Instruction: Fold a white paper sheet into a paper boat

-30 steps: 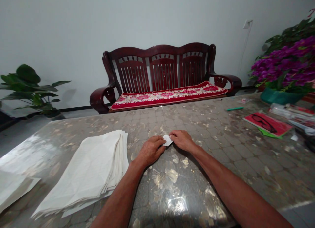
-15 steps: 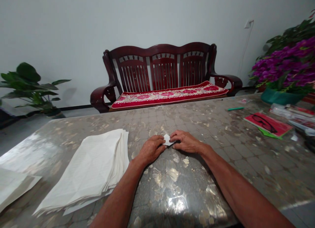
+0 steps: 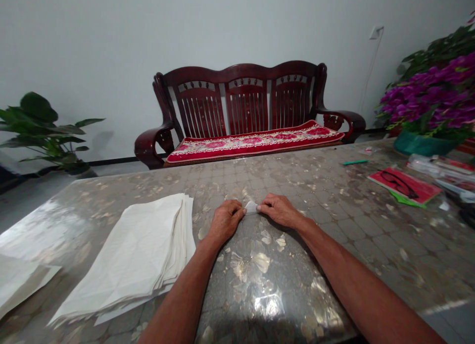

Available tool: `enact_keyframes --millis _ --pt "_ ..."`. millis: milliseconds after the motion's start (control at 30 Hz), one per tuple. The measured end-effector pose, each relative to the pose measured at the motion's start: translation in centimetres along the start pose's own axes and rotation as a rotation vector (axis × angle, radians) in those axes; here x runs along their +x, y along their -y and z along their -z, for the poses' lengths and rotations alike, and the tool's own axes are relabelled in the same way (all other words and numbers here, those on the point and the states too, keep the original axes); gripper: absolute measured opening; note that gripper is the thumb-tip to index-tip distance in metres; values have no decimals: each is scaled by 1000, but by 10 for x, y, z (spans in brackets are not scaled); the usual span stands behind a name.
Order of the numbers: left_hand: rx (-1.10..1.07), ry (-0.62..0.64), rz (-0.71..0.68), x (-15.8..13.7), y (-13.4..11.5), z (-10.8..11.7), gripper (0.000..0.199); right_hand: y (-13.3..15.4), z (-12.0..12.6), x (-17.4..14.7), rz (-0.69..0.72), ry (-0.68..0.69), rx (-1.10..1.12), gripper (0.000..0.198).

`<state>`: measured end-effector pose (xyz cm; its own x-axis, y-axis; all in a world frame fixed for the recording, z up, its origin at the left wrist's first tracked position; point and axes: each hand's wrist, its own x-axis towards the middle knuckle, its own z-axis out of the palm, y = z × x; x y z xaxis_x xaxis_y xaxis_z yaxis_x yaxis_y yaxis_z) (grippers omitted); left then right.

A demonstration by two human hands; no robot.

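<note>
Where a flower-patterned table (image 3: 237,277) fills the foreground, the left hand (image 3: 227,218) has its grip clamped on one end of a small white paper (image 3: 251,208) and the right hand (image 3: 280,209) pinches the other, the paper bridging the gap between them. A stack of white sheets (image 3: 128,250) lies to the left; glasses (image 3: 400,182) rest on a red booklet (image 3: 426,189) rightward.

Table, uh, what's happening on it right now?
A person's left hand and right hand hold a small white paper at opposite ends, on or just above the table. It looks folded. A stack of sheets lies to the left, and glasses to the right.
</note>
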<state>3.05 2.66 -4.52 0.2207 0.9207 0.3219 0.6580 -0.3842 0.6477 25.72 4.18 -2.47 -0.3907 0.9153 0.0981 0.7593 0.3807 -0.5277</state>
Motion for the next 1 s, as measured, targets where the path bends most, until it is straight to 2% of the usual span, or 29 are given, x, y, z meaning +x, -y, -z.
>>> enact_keyframes --millis 167,367,567,1000 --pt "89 -12 84 4 -4 -5 16 10 -2 3 -120 -33 -114 32" --pt "114 -13 153 6 -9 -7 17 18 -2 2 -189 -53 -166 28" --pt "138 -10 185 8 -8 -8 17 22 -4 1 -217 -53 -220 29" --pt "139 -42 160 7 -5 -10 21 31 -5 0 -232 -28 -290 31"
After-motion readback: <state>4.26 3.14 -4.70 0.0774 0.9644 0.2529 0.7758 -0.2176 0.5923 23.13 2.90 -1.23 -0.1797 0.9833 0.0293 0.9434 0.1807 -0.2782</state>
